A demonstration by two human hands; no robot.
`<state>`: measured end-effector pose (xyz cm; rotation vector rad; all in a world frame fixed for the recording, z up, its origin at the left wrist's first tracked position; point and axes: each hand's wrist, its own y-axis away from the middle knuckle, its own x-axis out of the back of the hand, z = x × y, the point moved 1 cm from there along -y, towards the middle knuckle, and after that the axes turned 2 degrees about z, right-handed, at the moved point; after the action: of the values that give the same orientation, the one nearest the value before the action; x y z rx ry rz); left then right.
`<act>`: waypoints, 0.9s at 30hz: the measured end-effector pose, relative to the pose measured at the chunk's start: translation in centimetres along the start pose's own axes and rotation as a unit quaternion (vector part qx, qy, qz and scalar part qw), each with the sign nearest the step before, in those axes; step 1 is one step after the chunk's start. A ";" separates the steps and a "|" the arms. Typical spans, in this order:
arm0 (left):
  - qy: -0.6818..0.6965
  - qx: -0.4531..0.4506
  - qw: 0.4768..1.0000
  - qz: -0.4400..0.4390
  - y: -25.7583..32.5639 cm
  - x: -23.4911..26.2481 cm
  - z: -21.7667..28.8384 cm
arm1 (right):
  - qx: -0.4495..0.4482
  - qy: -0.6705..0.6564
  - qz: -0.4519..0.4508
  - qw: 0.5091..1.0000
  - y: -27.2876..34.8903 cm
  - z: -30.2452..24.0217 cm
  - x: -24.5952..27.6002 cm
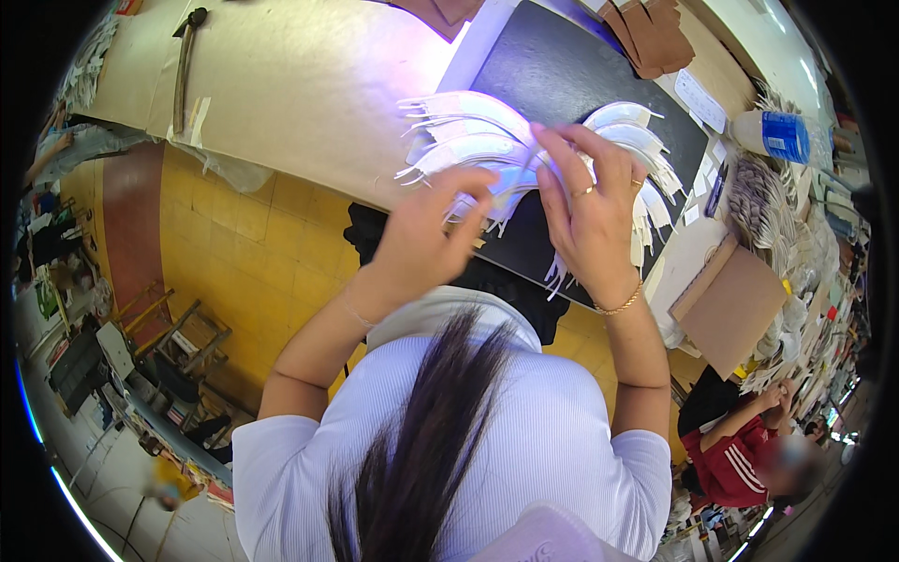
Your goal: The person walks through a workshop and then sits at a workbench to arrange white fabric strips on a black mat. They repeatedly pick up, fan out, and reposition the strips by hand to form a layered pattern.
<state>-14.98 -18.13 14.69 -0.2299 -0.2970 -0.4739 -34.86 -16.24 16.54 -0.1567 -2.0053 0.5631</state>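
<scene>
My left hand [426,234] and my right hand [585,211] are raised together over a fanned stack of thin white curved pieces [468,140] lying on a black mat [562,66]. The left hand's fingers pinch one white piece at the middle of the fan. The right hand, with rings and a gold bracelet, has its fingers spread over the right half of the fan [646,140] and presses on the pieces. Bright light washes out the stack's middle.
The pale worktable [300,84] carries a hammer [184,61] at far left, brown cut pieces [651,33], a plastic bottle [773,134], cardboard [730,304] and piles of white parts [763,201] on the right. A person in a red top [740,450] sits lower right. Yellow tiled floor lies below.
</scene>
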 end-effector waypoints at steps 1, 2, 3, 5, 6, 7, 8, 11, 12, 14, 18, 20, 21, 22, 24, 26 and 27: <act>-0.024 -0.062 0.998 -0.021 0.2 -0.9 0.4 | 0.044 -0.013 0.030 0.999 -0.5 0.0 0.3; -0.048 -0.123 0.990 -0.043 0.4 -1.9 0.7 | 0.031 -0.080 0.001 0.996 -0.9 -0.1 0.3; -0.036 -0.156 0.986 -0.057 0.8 -2.9 0.5 | 0.021 -0.150 -0.029 0.988 -1.3 -0.2 0.1; -0.008 -0.199 0.976 -0.084 1.7 -4.5 0.3 | -0.015 -0.241 -0.115 0.964 -2.0 -0.6 0.1; 0.013 -0.193 0.977 -0.093 2.0 -4.7 0.2 | -0.032 -0.216 -0.164 0.962 -2.1 -0.6 0.1; 0.034 -0.185 0.977 -0.101 2.3 -4.8 0.1 | -0.048 -0.190 -0.213 0.957 -2.0 -0.6 0.2; 0.057 -0.179 0.976 -0.111 2.4 -4.9 0.1 | -0.066 -0.161 -0.261 0.950 -1.8 -0.3 0.4; -0.031 -0.086 0.996 -0.011 2.0 -1.8 -1.3 | -0.023 -0.090 -0.233 0.968 0.2 1.1 0.4; -0.059 -0.031 0.997 0.033 1.9 -0.6 -2.0 | -0.015 -0.076 -0.215 0.974 0.6 1.2 0.5; -0.134 0.045 0.981 0.129 0.4 1.6 -3.4 | -0.058 -0.073 -0.221 0.971 0.9 0.9 1.0; -0.083 0.135 0.983 0.096 -0.4 4.1 -4.5 | -0.090 -0.068 -0.220 0.969 1.0 0.3 0.7; -0.064 0.161 0.984 0.049 -0.5 4.3 -5.1 | -0.099 -0.065 -0.210 0.970 1.0 0.0 0.3; -0.055 0.181 0.981 0.042 -0.5 4.2 -5.1 | -0.107 -0.065 -0.204 0.971 1.1 0.0 0.1; -0.046 0.201 0.978 0.034 -0.6 4.0 -4.9 | -0.114 -0.065 -0.198 0.971 1.1 -0.1 -0.1; -0.033 0.217 0.975 0.032 -0.5 3.8 -5.0 | -0.111 -0.070 -0.176 0.976 1.0 -0.2 -0.2; -0.026 0.210 0.976 0.045 -0.4 3.6 -5.2 | -0.111 -0.070 -0.160 0.978 1.0 -0.3 -0.4; -0.050 0.198 0.978 0.045 -0.5 3.6 -4.8 | -0.114 -0.067 -0.155 0.979 1.0 -0.3 -0.4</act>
<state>-11.07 -21.40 11.46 0.1211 -0.4695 -0.3059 -34.50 -15.37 15.85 0.0584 -2.1680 0.1479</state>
